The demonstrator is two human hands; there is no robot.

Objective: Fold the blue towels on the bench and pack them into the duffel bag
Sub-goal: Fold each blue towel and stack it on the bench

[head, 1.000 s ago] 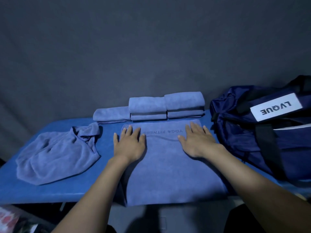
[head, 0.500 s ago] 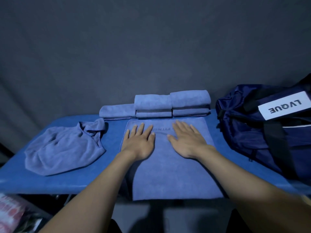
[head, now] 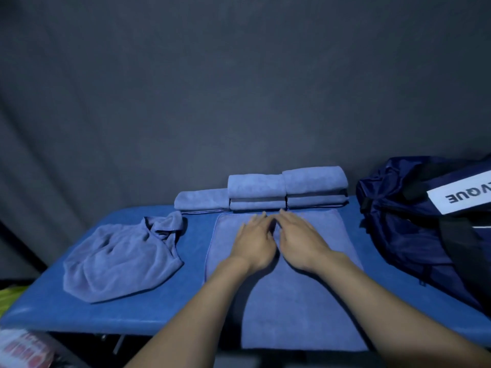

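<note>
From the head camera, a blue towel (head: 287, 288) lies spread flat on the blue surface (head: 53, 312), its long axis running from the near edge, where it hangs slightly over, away toward the back wall. Its far short edge lies just before the folded towels (head: 285, 188), which sit in a row at the back of the surface with their long sides running left to right; whether it touches them I cannot tell. The left hand (head: 253, 243) and right hand (head: 299, 241) rest palm-down on the far half of the spread towel, fingers straight and pointing away, the two hands almost touching, gripping nothing. A crumpled towel (head: 119, 258) lies heaped to the left, apart from the spread one. The navy duffel bag (head: 414, 229) stands at the right end, its white label (head: 462, 196) reading upside down
</note>
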